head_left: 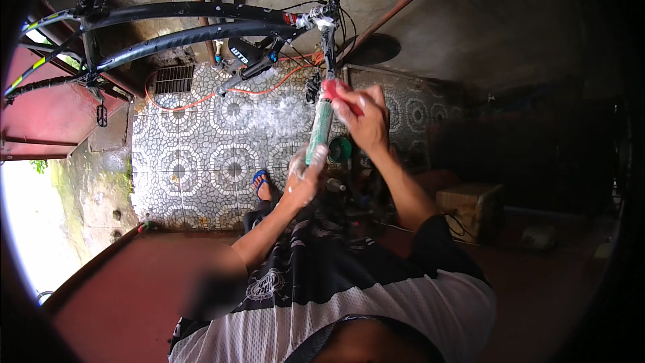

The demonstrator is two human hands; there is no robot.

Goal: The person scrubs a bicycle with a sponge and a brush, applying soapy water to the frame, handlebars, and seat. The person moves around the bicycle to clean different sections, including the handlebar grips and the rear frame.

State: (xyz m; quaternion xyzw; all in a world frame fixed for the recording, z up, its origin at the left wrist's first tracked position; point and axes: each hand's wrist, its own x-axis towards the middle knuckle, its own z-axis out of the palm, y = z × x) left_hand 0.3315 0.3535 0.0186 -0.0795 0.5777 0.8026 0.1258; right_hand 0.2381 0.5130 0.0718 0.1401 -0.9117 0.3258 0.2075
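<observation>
A black bicycle frame (pixel 195 12) hangs across the upper left, spotted with white suds. Its black handlebar (pixel 328 50) extends toward me and ends in a green grip (pixel 322 121). My left hand (pixel 304 178), wet with foam, is wrapped round the near end of that grip. At the far end of the grip, my right hand (pixel 366 117) presses a red scrubber (pixel 330 88) against the bar. Whether the scrubber is a brush or a sponge I cannot tell. Foam also covers the stem (pixel 321 17) and parts of my right fingers.
Suds lie on the patterned tile floor (pixel 201 161) below the bike. An orange hose (pixel 269 87) crosses near a floor drain (pixel 174 79). A green container (pixel 340 150) stands beneath my forearms; a brown box (pixel 470 208) sits at right. A red wall (pixel 148 282) edges the lower left.
</observation>
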